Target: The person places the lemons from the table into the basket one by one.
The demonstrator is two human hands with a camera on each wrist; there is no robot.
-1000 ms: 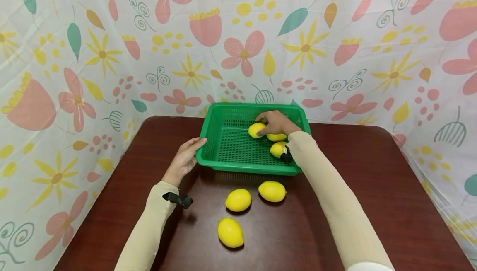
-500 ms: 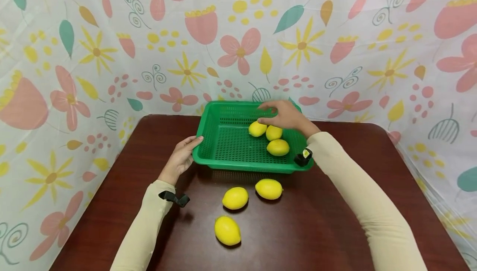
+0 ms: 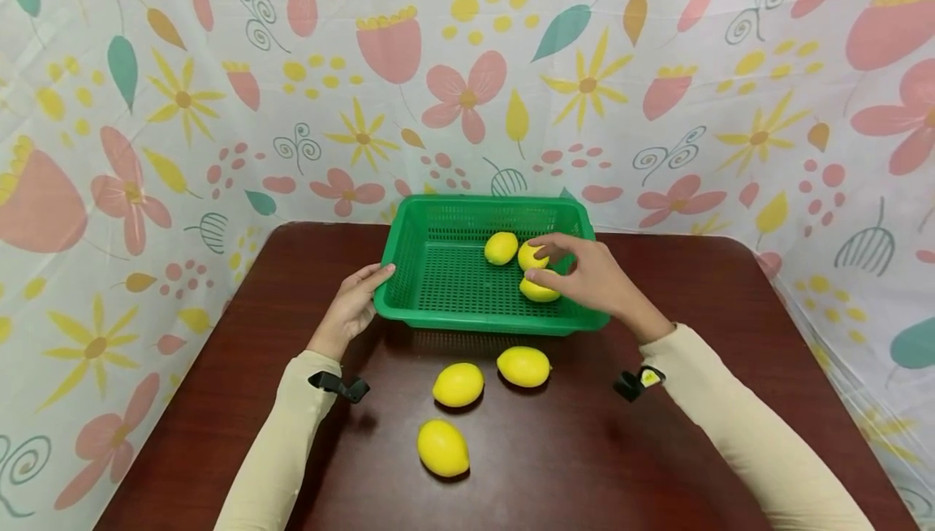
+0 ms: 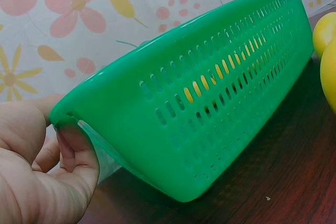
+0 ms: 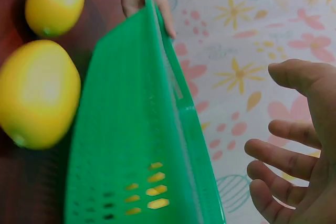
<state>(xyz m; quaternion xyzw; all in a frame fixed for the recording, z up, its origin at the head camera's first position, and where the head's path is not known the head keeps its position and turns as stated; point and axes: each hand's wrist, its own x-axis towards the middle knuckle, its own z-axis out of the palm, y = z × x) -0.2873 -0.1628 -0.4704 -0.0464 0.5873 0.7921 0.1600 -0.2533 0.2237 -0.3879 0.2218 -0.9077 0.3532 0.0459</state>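
Observation:
A green plastic basket point(image 3: 467, 325) with slotted walls stands on the table. My left hand point(image 3: 352, 308) grips its left rim, thumb on top and fingers curled beneath, as the left wrist view shows. Three lemons lie in the basket's right half: one lemon point(image 3: 501, 248) at the back, another lemon point(image 3: 532, 255) beside it, and a third lemon point(image 3: 539, 291) nearer the front. Over these last two hovers my right hand point(image 3: 595, 275), fingers spread and loosely bent, holding nothing. In the right wrist view its fingers are apart from the basket wall.
On the dark wooden table point(image 3: 584, 466), in front of the basket, lie three more lemons: a right one point(image 3: 524, 367), a middle one point(image 3: 458, 385) and a nearest one point(image 3: 443, 448). A flowered cloth point(image 3: 467, 68) hangs right behind the basket.
My right hand has let go of the back lemon, lifted off it and drawn back toward the right and front. The left hand keeps its hold on the rim.

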